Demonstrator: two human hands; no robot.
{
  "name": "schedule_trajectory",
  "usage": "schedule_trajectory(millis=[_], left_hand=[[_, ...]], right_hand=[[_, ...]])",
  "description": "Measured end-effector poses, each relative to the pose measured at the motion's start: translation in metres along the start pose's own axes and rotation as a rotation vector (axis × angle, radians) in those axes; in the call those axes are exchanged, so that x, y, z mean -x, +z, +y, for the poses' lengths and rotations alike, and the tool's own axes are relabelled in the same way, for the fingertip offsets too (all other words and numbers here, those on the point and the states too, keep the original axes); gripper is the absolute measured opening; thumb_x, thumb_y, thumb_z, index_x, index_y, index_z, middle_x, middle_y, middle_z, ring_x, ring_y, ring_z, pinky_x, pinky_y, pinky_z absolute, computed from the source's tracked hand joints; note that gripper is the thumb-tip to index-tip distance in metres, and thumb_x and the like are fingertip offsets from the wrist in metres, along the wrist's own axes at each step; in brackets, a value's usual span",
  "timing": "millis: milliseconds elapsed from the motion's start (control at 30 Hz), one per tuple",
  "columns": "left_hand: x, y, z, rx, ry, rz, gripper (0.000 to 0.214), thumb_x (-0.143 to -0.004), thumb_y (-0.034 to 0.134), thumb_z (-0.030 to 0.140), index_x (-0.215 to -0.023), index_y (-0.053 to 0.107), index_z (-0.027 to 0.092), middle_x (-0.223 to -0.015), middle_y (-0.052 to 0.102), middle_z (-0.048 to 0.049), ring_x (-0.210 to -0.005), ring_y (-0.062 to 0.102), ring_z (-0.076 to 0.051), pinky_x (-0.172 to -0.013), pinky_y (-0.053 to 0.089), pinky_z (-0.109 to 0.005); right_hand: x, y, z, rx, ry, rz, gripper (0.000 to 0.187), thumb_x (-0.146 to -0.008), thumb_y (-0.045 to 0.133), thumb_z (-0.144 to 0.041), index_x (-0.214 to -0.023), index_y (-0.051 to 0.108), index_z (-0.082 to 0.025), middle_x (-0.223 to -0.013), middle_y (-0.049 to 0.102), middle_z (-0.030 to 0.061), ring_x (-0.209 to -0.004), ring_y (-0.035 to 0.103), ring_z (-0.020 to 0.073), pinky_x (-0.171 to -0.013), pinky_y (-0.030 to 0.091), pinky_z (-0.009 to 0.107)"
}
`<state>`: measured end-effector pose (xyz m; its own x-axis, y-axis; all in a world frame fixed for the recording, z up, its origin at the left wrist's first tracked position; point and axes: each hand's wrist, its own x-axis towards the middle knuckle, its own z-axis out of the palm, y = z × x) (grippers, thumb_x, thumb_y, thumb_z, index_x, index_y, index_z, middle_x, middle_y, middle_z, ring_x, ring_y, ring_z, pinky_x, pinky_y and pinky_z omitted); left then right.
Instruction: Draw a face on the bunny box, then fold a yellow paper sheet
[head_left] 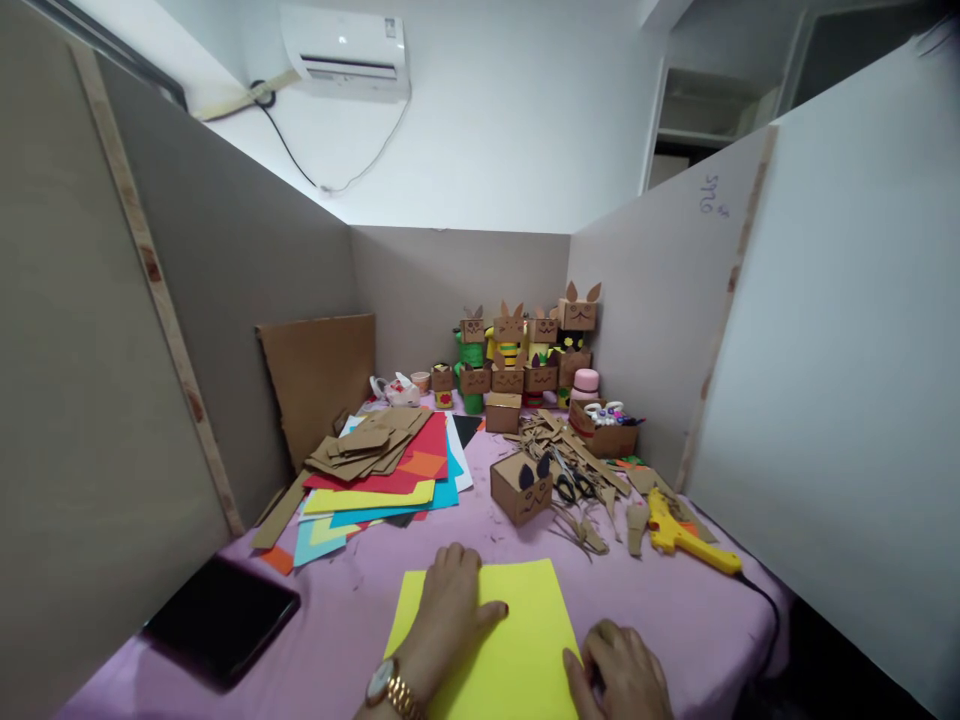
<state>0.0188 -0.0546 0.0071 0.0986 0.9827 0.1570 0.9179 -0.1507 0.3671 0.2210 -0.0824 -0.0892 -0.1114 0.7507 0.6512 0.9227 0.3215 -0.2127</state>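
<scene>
Fingers of the left hand: lay spread and flat on the yellow sheet, open, gripping nothing, only pressing down. Wore a gold watch at the wrist. Fingers of the right hand: rested curled at the sheet's right edge, towards its near end. Could not tell whether pinched on the paper or merely touching it.

Seen from the head: lay on the pink-covered table, near and in the middle, under both hands, with its near end cut off by the bottom of the view. Sat about square to the table. Seemingly ran its long axis near to far, the far short edge facing the eared cardboard box, apart from it.

Judged best for holding it flat: weight through the left palm in the middle, so no sliding on the cloth. Right fingers light, at the edge only, no creasing of the corner.

Around it: stack of coloured paper far left, black tablet near left, scissors among cardboard scraps beyond the box, yellow glue gun to the right.
</scene>
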Motion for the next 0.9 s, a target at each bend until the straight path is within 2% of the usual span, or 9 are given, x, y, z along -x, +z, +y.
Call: schedule_trajectory(millis=[167, 233, 400, 533, 600, 667, 767, 833, 900], left_hand=[[-0.003, -0.001, -0.003, 0.052, -0.040, 0.067, 0.023, -0.072, 0.056, 0.026, -0.093, 0.057, 0.018, -0.093, 0.063, -0.0070, -0.092, 0.054, -0.025, -0.079, 0.037, -0.033], [0.000, -0.009, 0.001, 0.064, -0.012, 0.100, 0.014, -0.076, 0.052, 0.024, -0.087, 0.060, 0.019, -0.092, 0.065, -0.0062, -0.091, 0.055, -0.024, -0.081, 0.034, -0.035], [0.022, -0.037, 0.027, 0.066, 0.135, 0.149, 0.008, -0.080, 0.055, 0.023, -0.077, 0.062, 0.020, -0.084, 0.067, -0.0042, -0.087, 0.057, -0.023, -0.082, 0.032, -0.037], [0.042, -0.050, 0.052, 0.054, 0.247, 0.183, 0.011, -0.083, 0.052, 0.023, -0.077, 0.061, 0.021, -0.080, 0.066, -0.0030, -0.082, 0.057, -0.021, -0.085, 0.032, -0.040], [0.048, -0.053, 0.055, 0.043, 0.276, 0.214, 0.012, -0.083, 0.050, 0.022, -0.078, 0.061, 0.023, -0.083, 0.065, -0.0026, -0.086, 0.056, -0.022, -0.093, 0.027, -0.046], [0.050, -0.057, 0.047, 0.079, 0.274, 0.363, 0.011, -0.081, 0.055, 0.026, -0.090, 0.060, 0.025, -0.102, 0.063, -0.0053, -0.104, 0.052, -0.027, -0.102, 0.017, -0.050], [0.048, -0.059, 0.024, 0.386, 0.134, 0.617, 0.066, -0.071, 0.066, 0.038, -0.129, 0.035, 0.023, -0.141, 0.034, -0.0123, -0.134, 0.022, -0.030, -0.109, 0.011, -0.050], [0.045, -0.057, 0.009, 0.799, 0.018, 0.505, 0.095, -0.065, 0.070, 0.046, -0.138, 0.014, 0.023, -0.149, 0.019, -0.0140, -0.139, 0.012, -0.029, -0.110, 0.017, -0.047], [0.044, -0.052, 0.001, 1.127, -0.032, 0.276, 0.097, -0.062, 0.070, 0.052, -0.137, 0.016, 0.022, -0.145, 0.030, -0.0168, -0.133, 0.029, -0.032, -0.102, 0.035, -0.045]], right_hand=[[0.002, -0.005, -0.001, -0.217, 0.082, -0.015, 0.022, -0.084, 0.045, -0.035, -0.066, 0.051, -0.023, -0.067, 0.058, 0.0032, -0.067, 0.054, 0.0226, -0.065, 0.038, 0.036], [0.002, -0.005, -0.002, -0.365, 0.183, 0.034, 0.020, -0.083, 0.047, -0.042, -0.081, 0.054, -0.023, -0.078, 0.063, 0.0062, -0.073, 0.058, 0.0247, -0.069, 0.042, 0.038], [-0.013, -0.018, -0.015, -0.936, 0.543, 0.077, 0.073, -0.073, 0.047, -0.069, -0.123, 0.039, -0.015, -0.119, 0.058, 0.0201, -0.101, 0.059, 0.0288, -0.084, 0.049, 0.037], [-0.026, -0.051, -0.034, -1.381, 0.643, -0.160, 0.069, -0.069, 0.055, -0.067, -0.116, 0.049, -0.017, -0.098, 0.070, 0.0123, -0.088, 0.067, 0.0274, -0.069, 0.055, 0.033], [-0.031, -0.070, -0.036, -1.449, 0.648, -0.264, 0.058, -0.069, 0.058, -0.065, -0.097, 0.063, -0.014, -0.078, 0.073, 0.0097, -0.077, 0.069, 0.0282, -0.061, 0.055, 0.032], [-0.036, -0.086, -0.033, -1.455, 0.642, -0.266, 0.050, -0.065, 0.065, -0.061, -0.083, 0.068, -0.014, -0.070, 0.073, 0.0079, -0.071, 0.069, 0.0279, -0.059, 0.054, 0.031], [-0.045, -0.100, -0.020, -1.472, 0.713, -0.207, 0.042, -0.062, 0.072, -0.055, -0.078, 0.071, -0.016, -0.069, 0.074, 0.0053, -0.067, 0.069, 0.0265, -0.058, 0.054, 0.030], [-0.050, -0.101, -0.014, -1.521, 0.782, -0.217, 0.041, -0.060, 0.073, -0.054, -0.079, 0.071, -0.018, -0.066, 0.073, 0.0040, -0.066, 0.070, 0.0272, -0.059, 0.055, 0.032], [-0.054, -0.097, -0.011, -1.558, 0.799, -0.250, 0.041, -0.059, 0.074, -0.054, -0.078, 0.071, -0.018, -0.064, 0.073, 0.0040, -0.068, 0.070, 0.0286, -0.061, 0.055, 0.034]])
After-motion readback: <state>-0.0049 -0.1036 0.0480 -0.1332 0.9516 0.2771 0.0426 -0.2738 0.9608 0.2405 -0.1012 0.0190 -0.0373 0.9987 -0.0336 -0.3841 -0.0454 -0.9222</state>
